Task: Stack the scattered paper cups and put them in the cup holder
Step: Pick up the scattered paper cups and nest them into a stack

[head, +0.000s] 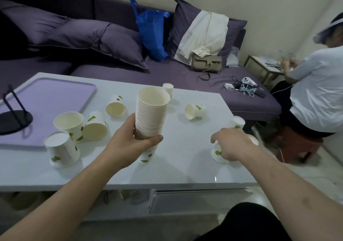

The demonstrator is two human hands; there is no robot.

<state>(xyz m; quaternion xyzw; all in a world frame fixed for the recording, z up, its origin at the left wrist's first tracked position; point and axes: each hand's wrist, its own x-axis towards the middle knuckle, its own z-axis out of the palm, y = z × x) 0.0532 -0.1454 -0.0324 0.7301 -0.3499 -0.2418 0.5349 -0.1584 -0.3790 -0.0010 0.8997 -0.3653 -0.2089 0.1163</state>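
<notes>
Several loose paper cups (pixel 70 124) are lying around the counter (pixel 185 166). At centre, left hand (pixel 130 142) fingers are wrapping the stack (pixel 151 114); at 4 o'clock, right hand (pixel 232 144) fingers are curling over a cup (pixel 217 152), next needing nesting. At 9 o'clock, the cup holder (pixel 13 118) is cut off.

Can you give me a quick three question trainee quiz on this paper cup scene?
1. True or false: the left hand grips the cup stack.
2. The right hand reaches for a cup at the table's: A) right side B) far left C) centre
3. What does the black cup holder stand on?

Key: 1 true. 2 A. 3 the purple tray.
</notes>
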